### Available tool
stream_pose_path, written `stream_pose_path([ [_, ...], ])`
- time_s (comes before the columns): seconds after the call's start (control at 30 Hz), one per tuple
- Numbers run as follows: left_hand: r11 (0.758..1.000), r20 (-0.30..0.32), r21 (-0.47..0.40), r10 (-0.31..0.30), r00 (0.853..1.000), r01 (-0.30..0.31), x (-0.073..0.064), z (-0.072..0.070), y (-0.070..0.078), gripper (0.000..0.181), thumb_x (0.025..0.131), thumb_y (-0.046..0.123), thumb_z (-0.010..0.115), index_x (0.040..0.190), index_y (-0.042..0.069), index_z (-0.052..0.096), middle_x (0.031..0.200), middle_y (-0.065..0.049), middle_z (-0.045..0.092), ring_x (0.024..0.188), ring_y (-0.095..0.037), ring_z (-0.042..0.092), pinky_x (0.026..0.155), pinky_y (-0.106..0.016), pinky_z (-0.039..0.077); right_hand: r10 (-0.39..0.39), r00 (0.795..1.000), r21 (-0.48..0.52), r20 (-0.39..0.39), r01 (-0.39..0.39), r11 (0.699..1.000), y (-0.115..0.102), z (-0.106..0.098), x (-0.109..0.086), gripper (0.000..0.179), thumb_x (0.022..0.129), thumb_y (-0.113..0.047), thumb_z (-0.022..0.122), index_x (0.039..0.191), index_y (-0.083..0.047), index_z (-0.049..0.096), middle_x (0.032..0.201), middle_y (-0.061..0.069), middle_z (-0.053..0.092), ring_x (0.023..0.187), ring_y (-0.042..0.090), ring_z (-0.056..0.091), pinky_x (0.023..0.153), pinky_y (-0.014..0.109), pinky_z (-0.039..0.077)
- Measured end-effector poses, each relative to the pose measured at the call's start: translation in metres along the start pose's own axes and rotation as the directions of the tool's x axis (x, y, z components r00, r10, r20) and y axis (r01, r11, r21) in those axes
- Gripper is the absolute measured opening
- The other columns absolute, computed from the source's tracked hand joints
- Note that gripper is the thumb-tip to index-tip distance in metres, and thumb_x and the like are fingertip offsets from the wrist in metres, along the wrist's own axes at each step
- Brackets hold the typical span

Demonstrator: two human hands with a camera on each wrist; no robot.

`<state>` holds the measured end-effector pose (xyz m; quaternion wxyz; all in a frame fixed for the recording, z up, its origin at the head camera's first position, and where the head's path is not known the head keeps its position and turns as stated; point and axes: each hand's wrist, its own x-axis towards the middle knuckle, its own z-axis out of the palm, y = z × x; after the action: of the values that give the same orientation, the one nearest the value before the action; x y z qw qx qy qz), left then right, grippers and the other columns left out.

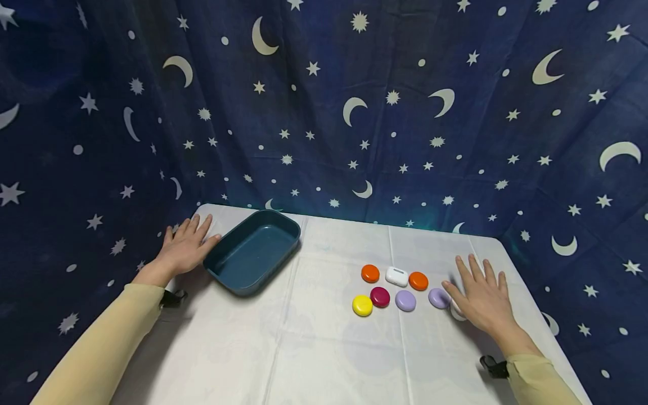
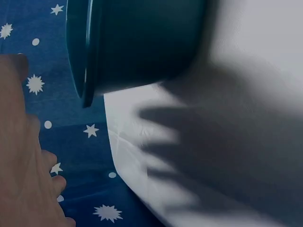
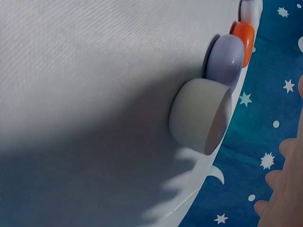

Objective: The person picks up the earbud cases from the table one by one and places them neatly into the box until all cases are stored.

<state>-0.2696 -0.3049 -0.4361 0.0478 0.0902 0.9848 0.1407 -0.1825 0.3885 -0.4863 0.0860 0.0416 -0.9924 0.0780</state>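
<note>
Cream sleeves lead to the left hand and right hand, fingers apart, gripping nothing. A tray sits bare beside the left, discs lie loose beside the right; handling seems unstarted.

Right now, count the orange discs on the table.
2: one orange disc left of the white case, another orange disc right of it, in the head view. The right hand could hide more.
</note>
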Motion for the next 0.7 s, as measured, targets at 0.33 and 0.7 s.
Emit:
stream_pose_path([
  [0.33,0.999,0.009,-0.023,0.038,0.999,-0.038,0.008,-0.004,0.009,0.083,0.106,0.064,0.025,0.165,0.011,0.003,0.166,-0.029,-0.005,0.150,-0.051,-0.007,0.109,-0.074,-0.009,-0.035,0.999,-0.005,0.007,0.035,0.999,-0.017,-0.005,0.003,0.087,0.101,-0.064,0.044,0.164,-0.009,0.019,0.165,0.029,0.014,0.150,0.054,0.003,0.112,0.067,-0.017],
  [0.7,0.998,0.009,-0.011,0.064,0.998,-0.064,0.010,-0.005,0.011,0.081,0.107,0.062,0.026,0.166,0.011,0.007,0.167,-0.028,-0.002,0.151,-0.051,-0.006,0.111,-0.073,-0.005,-0.076,0.997,-0.020,-0.002,0.076,0.997,-0.027,0.000,0.006,0.085,0.101,-0.064,0.045,0.164,-0.010,0.023,0.165,0.028,0.017,0.149,0.054,0.008,0.112,0.064,-0.018],
])
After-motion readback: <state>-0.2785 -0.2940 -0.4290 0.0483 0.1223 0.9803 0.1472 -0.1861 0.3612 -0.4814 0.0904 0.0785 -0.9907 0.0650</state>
